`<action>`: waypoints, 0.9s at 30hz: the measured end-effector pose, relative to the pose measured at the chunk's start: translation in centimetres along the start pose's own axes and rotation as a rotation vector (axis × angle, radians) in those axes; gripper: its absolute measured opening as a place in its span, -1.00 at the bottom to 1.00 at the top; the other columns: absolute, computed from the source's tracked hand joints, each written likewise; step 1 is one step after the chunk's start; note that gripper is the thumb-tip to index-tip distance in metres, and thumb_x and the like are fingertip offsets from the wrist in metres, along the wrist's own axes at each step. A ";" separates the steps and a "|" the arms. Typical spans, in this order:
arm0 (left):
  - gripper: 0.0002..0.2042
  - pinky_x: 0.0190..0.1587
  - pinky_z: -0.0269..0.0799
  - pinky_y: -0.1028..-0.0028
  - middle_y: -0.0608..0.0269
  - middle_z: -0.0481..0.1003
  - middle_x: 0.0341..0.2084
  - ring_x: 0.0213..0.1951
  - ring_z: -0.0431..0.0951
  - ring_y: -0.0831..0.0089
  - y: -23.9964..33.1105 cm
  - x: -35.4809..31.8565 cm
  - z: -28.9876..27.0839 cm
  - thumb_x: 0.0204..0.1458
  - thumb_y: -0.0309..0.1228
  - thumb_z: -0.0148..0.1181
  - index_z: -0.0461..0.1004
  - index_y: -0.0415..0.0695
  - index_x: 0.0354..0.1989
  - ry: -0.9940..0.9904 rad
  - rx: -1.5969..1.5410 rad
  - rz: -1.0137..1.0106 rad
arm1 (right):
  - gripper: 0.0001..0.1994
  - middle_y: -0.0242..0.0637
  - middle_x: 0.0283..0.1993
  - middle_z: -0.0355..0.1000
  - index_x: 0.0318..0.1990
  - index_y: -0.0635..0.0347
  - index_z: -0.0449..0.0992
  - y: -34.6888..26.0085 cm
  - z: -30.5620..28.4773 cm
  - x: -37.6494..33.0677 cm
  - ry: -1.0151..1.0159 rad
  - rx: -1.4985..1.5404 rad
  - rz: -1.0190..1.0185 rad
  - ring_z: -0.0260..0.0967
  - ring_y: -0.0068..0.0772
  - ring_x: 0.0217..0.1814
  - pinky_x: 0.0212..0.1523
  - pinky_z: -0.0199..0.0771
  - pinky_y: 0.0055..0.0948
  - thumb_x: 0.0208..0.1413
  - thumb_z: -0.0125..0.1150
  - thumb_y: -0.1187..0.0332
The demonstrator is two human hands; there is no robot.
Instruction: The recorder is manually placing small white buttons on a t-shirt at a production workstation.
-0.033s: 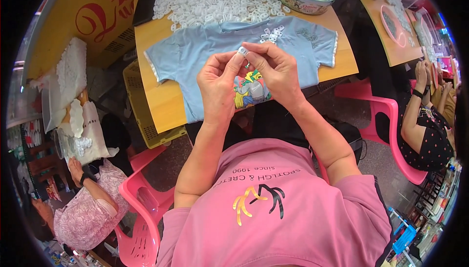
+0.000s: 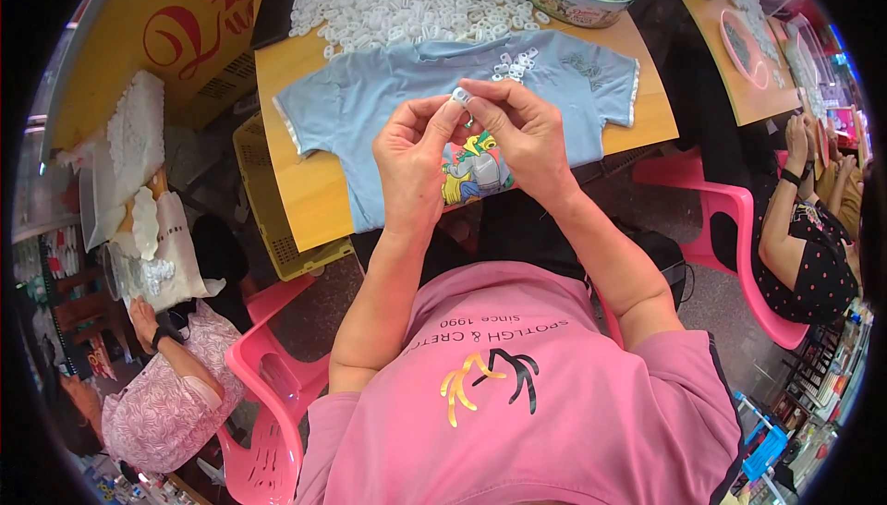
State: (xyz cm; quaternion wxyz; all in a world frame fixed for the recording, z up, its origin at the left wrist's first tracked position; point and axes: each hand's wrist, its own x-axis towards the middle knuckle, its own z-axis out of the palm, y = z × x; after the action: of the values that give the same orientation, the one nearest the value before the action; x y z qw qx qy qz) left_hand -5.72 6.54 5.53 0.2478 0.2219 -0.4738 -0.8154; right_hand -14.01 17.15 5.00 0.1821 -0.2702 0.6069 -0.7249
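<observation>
My left hand and my right hand meet over a light blue T-shirt spread on the table. Between the fingertips of both is a small white plastic piece with a round opening; the fingers cover most of it. Just beyond my right hand, several similar white pieces lie on the shirt. Closer to the right sleeve sits a little heap of thin greyish bits, too small to name. A colourful cartoon print on the shirt shows below my hands.
Loose white oval pieces form a big pile at the table's far side, with a round metal tin right of it. A yellow crate stands by the table's left. People sit at both sides, near pink chairs.
</observation>
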 end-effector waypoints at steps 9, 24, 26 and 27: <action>-0.70 -0.03 0.37 0.53 0.19 0.44 -0.01 -0.04 0.41 0.57 -1.0 -0.4 -1.5 0.25 -0.29 0.08 0.47 -0.27 -0.01 -0.191 0.120 0.176 | -0.48 -0.34 -0.24 0.44 0.27 0.30 0.19 -2.0 0.1 -0.1 -0.107 0.423 0.238 0.40 -0.60 -0.29 -0.23 0.45 -0.60 0.18 0.20 0.48; -0.73 0.14 0.32 0.33 0.11 0.43 -0.01 0.15 0.35 0.26 -1.4 -2.5 -4.2 0.24 -0.26 0.07 0.51 -0.23 -0.12 -0.323 -0.150 0.296 | -0.37 -0.32 -0.10 0.43 0.35 0.20 0.02 -1.4 3.6 -2.5 -0.242 0.684 0.439 0.40 -0.59 -0.09 -0.11 0.46 -0.55 0.19 0.18 0.49; -0.74 0.13 0.35 0.31 0.06 0.45 -0.03 0.05 0.45 0.27 -1.0 -2.9 -4.9 0.24 -0.29 0.07 0.50 -0.24 -0.08 -0.248 -0.197 0.184 | -0.37 -0.32 -0.10 0.43 0.36 0.20 0.01 -1.5 3.9 -2.4 -0.245 0.670 0.452 0.40 -0.59 -0.10 -0.11 0.46 -0.54 0.19 0.18 0.48; -0.74 0.13 0.35 0.31 0.06 0.45 -0.03 0.05 0.45 0.27 -0.3 -3.0 -5.2 0.24 -0.29 0.07 0.50 -0.24 -0.08 -0.244 -0.198 0.185 | -0.40 -0.32 -0.11 0.43 0.35 0.22 0.04 -1.6 4.0 -2.3 -0.311 0.596 0.427 0.40 -0.58 -0.11 -0.11 0.46 -0.54 0.21 0.15 0.46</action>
State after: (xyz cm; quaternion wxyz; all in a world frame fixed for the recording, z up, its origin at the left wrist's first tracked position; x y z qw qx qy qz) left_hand -0.33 5.10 3.25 0.2832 0.0514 -0.4364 -0.8525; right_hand -9.66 15.67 6.62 0.4890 -0.1798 0.3778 -0.7654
